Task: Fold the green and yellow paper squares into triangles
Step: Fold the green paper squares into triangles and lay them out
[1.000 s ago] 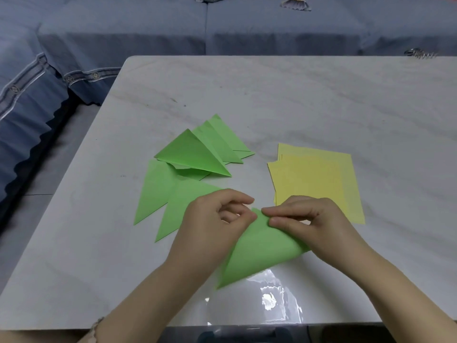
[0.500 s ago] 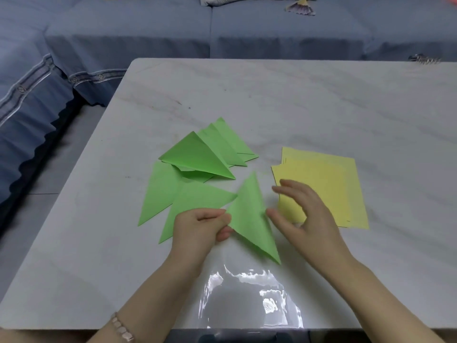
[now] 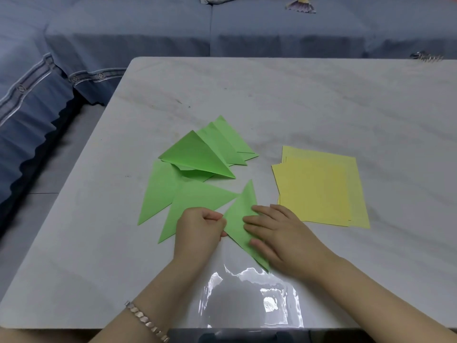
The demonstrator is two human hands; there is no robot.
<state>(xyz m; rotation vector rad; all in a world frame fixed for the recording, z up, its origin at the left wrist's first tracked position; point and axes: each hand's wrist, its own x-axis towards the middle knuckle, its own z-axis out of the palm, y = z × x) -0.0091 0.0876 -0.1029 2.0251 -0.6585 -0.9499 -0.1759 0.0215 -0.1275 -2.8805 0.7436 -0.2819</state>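
A folded green triangle [image 3: 241, 214] lies on the white table between my hands, its tip pointing away from me. My left hand [image 3: 199, 229] pinches its left corner with curled fingers. My right hand [image 3: 279, 233] lies flat on the triangle's right half, fingers straight and pressing it down. Behind and to the left is a loose pile of several folded green triangles [image 3: 197, 157]; two more flat ones [image 3: 195, 199] lie beside my left hand. A stack of yellow paper squares [image 3: 319, 186] sits flat to the right.
The marble-look table [image 3: 321, 107] has a glossy glare patch near its front edge. A blue sofa [image 3: 123, 33] runs along the far and left sides. A small metal object [image 3: 425, 56] lies at the table's far right corner.
The green sheet went from being folded under both hands to a finished triangle turned upright by the left hand; now it lies flat and my right hand has come down onto it.
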